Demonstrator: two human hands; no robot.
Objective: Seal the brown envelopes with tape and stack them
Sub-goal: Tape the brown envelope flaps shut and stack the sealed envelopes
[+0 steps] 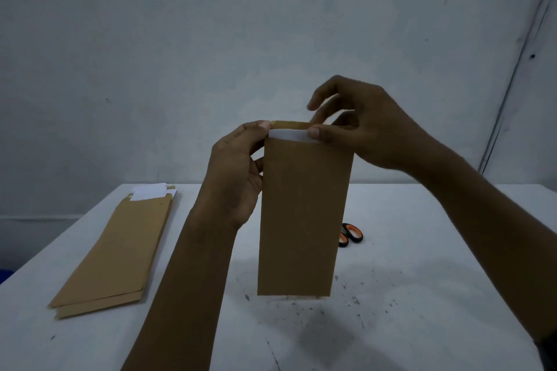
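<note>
I hold a long brown envelope (303, 214) upright in the air above the white table (422, 250). White paper (287, 134) peeks out of its open top, and the brown flap stands up behind it. My left hand (238, 172) grips the envelope's upper left edge, thumb at the top corner. My right hand (364, 126) pinches the top right corner, thumb in front and fingers curled over the flap. A stack of brown envelopes (120, 250) lies flat on the left of the table, white paper showing at its far end. No tape is visible.
Scissors with black and orange handles (349, 235) lie on the table behind the held envelope, partly hidden by it. Dark specks mark the tabletop near the front. A plain wall stands close behind the table. Something blue shows at the far left edge.
</note>
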